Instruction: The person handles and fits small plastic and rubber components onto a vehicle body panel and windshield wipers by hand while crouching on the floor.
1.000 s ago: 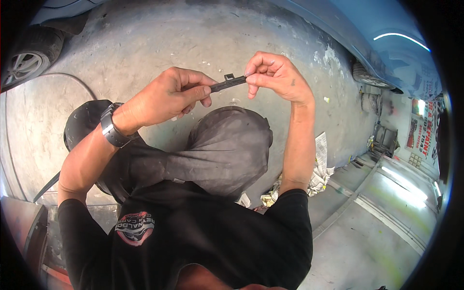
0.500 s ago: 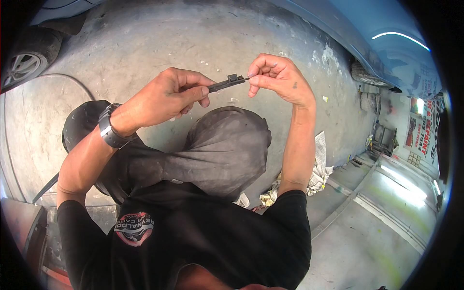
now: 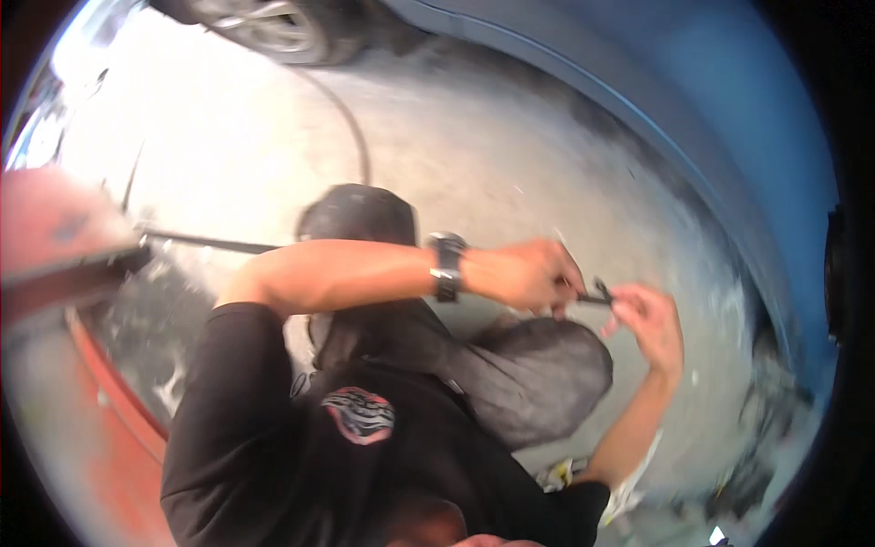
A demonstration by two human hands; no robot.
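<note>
A narrow black plastic piece (image 3: 597,296) with a small raised tab spans the gap between my two hands, above my bent knee. My left hand (image 3: 531,273), watch on its wrist, is closed around one end, and its fingers hide most of that part. At the other end, the fingertips of my right hand (image 3: 652,321) pinch the piece near the tab. Motion blur softens both hands, so the exact finger contact is hard to make out.
A blue car body panel (image 3: 729,137) curves along the upper right. At the top stands a car wheel (image 3: 273,27), with a dark hose (image 3: 351,118) on the concrete floor near it. A red-edged object (image 3: 109,374) lies at the left, crumpled paper (image 3: 629,492) at the lower right.
The view has swung left, so the wheel and red-edged object show more. Both hands now appear farther right in the picture, still holding the black piece between them.
</note>
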